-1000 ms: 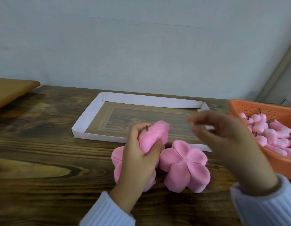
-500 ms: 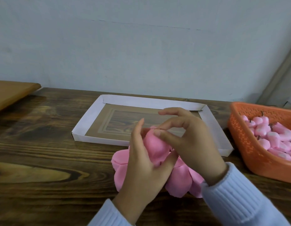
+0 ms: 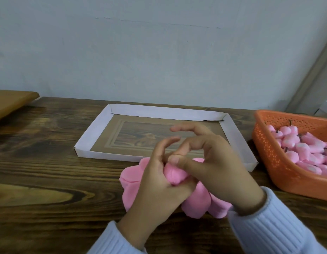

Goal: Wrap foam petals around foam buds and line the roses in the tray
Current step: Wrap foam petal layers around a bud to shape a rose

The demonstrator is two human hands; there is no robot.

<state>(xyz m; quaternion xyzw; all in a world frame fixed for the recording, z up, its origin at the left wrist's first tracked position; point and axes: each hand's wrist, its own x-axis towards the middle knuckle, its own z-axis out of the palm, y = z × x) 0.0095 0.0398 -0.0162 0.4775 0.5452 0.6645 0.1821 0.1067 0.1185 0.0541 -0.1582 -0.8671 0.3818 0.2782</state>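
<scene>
My left hand (image 3: 157,187) grips a pink foam rose (image 3: 174,174) just in front of the white cardboard tray (image 3: 96,132). My right hand (image 3: 212,165) pinches the top of the same rose with thumb and forefinger, its other fingers lifted. Under both hands lie pink foam petal pieces (image 3: 130,176) on the table, largely hidden by my hands. The tray's brown floor holds no roses. An orange basket (image 3: 269,153) at the right holds several pink foam buds (image 3: 303,149) with dark stems.
The dark wooden table (image 3: 39,171) reaches a pale wall behind the tray. A lighter wooden board (image 3: 10,101) juts in at the far left. The basket runs off the frame's right edge.
My right hand came in from the basket side and closed its thumb and forefinger on the rose held by my left hand. The rose sank a little lower over the petal pieces.
</scene>
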